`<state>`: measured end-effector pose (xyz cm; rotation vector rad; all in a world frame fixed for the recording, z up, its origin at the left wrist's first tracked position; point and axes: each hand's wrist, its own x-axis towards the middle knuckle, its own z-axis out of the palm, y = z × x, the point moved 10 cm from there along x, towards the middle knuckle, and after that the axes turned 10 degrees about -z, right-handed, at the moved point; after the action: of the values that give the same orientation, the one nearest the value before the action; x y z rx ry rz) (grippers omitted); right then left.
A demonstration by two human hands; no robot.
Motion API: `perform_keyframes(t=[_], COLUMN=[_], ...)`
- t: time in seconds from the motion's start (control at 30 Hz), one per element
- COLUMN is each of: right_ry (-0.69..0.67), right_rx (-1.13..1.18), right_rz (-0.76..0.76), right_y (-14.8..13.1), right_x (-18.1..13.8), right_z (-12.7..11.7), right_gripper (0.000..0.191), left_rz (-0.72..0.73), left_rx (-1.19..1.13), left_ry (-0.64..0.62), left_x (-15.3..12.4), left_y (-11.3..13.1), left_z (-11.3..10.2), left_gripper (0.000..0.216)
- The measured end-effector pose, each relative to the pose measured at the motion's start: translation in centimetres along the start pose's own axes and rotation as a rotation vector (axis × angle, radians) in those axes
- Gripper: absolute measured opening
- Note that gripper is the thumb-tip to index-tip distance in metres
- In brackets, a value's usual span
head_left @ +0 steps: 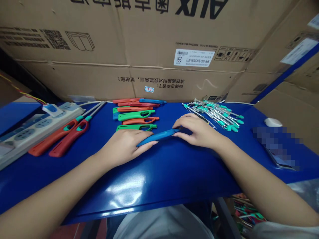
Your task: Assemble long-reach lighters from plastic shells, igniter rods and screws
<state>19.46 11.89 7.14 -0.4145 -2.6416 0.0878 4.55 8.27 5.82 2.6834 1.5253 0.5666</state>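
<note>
My left hand (124, 146) is wrapped round the rear of a blue lighter handle (157, 137), which lies across in front of me above the table. At its front end, my right hand (195, 127) is closed with thumb and fingers pinched there; a small dark part shows between them, too small to name. Just beyond my left hand lies a pile of red, green and blue lighter handles (137, 116). Past my right hand is a heap of metal lighter rods with teal triggers (216, 114).
Two lighters with rods attached, one orange (52, 137) and one red (68, 139), lie beside a white power strip (30, 132). A phone (276, 146) and a white rounded object (273, 122) are at the right. A large cardboard box (149, 49) walls off the blue table's (174, 179) back.
</note>
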Motion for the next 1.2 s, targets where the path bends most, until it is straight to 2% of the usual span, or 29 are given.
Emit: perform_keyframes(t=[0.1,0.3,0.53,0.77,0.97,1.1,1.2], right_ry=[0.002,-0.01,-0.015,-0.055,-0.038,-0.042,-0.077], right_rx=[0.004,-0.089,-0.13,-0.126,-0.151,-0.161,-0.122], right_rz=[0.0,-0.058,-0.1,-0.085,-0.121,-0.11,-0.037], right_y=[0.4,-0.6,-2.8,-2.6,-3.2,-3.5,-2.7], right_x=[-0.2,-0.1,0.7,0.9,0.8,1.0,1.1], right_z=[0.3,0.6,1.0,1.6,2.2,2.4,2.0], right_gripper=[0.015,0.019,0.021,0.023,0.024,0.028,0.024], left_rz=[0.004,-0.019,0.014,0.05,0.067,0.051,0.034], left_rx=[-0.016,-0.092,-0.126,-0.079,-0.121,-0.11,-0.094], left_ry=[0.008,-0.003,0.004,0.037,0.015,0.021,0.031], left_x=[0.1,0.1,-0.3,-0.5,-0.6,-0.6,-0.5], left_y=[-0.3,-0.5,0.9,1.1,1.5,1.5,1.3], left_z=[-0.1,0.3,0.7,0.6,1.1,1.2,1.1], left_gripper=[0.047,0.044,0.036,0.029,0.027,0.027,0.027])
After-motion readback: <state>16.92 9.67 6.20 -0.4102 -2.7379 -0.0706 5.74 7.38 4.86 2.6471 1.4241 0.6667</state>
